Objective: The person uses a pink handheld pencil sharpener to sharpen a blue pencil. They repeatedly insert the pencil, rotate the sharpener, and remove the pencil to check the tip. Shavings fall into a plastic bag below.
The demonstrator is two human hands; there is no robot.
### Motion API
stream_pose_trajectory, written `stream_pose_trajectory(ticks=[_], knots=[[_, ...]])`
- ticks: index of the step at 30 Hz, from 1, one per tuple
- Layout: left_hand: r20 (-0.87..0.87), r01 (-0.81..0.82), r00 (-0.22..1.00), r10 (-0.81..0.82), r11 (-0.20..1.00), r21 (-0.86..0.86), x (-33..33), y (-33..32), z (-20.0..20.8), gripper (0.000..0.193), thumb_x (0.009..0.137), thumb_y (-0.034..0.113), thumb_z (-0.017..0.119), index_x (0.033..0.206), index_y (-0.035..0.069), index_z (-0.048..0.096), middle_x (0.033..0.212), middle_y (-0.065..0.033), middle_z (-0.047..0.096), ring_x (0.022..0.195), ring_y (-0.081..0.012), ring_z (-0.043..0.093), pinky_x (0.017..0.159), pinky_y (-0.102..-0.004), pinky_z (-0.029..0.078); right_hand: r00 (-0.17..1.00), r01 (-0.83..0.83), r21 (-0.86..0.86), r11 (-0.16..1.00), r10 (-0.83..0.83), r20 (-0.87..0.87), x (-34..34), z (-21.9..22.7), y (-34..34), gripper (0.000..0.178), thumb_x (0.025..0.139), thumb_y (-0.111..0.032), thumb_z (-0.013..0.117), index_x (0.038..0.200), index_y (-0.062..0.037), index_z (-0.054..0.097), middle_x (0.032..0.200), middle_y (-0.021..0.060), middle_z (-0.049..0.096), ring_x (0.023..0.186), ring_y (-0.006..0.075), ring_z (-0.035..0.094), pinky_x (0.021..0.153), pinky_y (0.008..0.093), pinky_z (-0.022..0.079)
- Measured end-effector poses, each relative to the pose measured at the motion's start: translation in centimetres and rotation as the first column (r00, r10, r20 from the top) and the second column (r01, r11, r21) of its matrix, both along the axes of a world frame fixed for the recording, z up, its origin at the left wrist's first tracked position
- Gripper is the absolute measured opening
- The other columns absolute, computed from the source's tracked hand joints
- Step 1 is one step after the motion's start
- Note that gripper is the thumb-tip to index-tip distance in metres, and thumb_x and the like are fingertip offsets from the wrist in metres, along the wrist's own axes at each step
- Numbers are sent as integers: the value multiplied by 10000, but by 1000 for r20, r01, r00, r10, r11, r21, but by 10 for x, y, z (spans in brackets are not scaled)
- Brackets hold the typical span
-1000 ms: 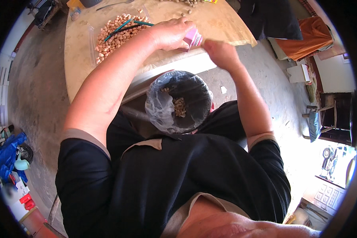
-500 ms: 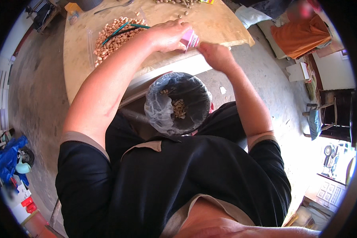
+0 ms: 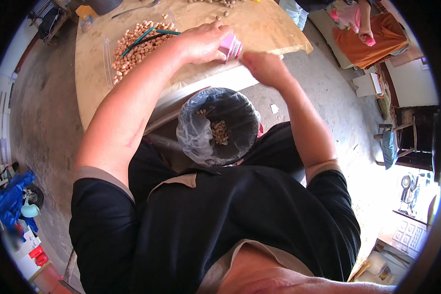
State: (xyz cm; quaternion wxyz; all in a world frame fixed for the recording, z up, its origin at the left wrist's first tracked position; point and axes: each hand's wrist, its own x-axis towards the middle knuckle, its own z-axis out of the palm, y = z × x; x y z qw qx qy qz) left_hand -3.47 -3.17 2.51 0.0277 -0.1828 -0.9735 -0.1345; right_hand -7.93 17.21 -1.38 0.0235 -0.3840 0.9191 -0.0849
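Head view: pink item between two hands at the worktop's near edge

With the pink item (image 3: 229, 46) as the centre of the dial and 12 o'clock toward the top, the left hand (image 3: 206, 44) sits at 9 o'clock. Its fingers are wrapped around the item, which is at the near edge of the worktop (image 3: 274, 32). The right hand (image 3: 267, 68) is at 4 o'clock, curled and partly blurred, close to the item's pale, striped end; whether it touches that end, or has anything in its fingers, cannot be told.

Farther out at 9 o'clock, a clear tray (image 3: 107, 61) carries a heap of pinkish kernels (image 3: 125, 61), with a teal stick (image 3: 138, 41) lying across them. Unshelled nuts (image 3: 220, 3) are spread at 12 o'clock. Down at 6 o'clock, below the worktop edge, stands a dark bin (image 3: 257, 125) with a clear liner (image 3: 188, 131) and pale shell pieces (image 3: 219, 133) inside.

The step in hand appears to be two-handed handling of the pink item, the left hand steadying it while the right works near its end. Judging by this pose, the next move calls for a firm left-hand hold and close alignment of the right fingers with that striped end.
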Motion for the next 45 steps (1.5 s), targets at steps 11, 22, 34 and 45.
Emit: stream_pose_trajectory(ticks=[11,22,34,45], knots=[[-39,44,998,-44,999,-3,-2,-4,-2,588,754,258,716,1234,64,436,1297,-176,439,1185,-320,476,995,-393,411,976,156,-259,953,-189,-108,-13,18,-4,328,921,-391,451,876,-100,595,812,145,642,780,347,616,676,450,476],[11,79,997,-80,992,94,-11,-10,-14,483,726,155,731,1149,107,503,1205,-137,498,1134,-316,499,953,-361,415,997,27,-470,882,-59,-53,23,39,0,323,904,-381,495,836,-79,588,744,162,614,742,369,595,637,454,468],[48,6,999,-5,1000,-1,-1,-4,2,604,752,202,723,1251,74,409,1268,-163,449,1163,-328,477,975,-372,405,981,-109,-306,946,152,123,32,39,7,323,921,-359,486,856,-66,607,760,162,625,744,362,600,665,428,472],[33,15,999,-13,999,-38,-1,-2,2,678,767,235,704,1317,53,353,1360,-163,367,1244,-326,400,1035,-354,362,998,13,-74,997,-18,-60,-12,-6,1,275,931,-346,432,956,-122,588,891,157,637,849,370,602,736,458,472]])
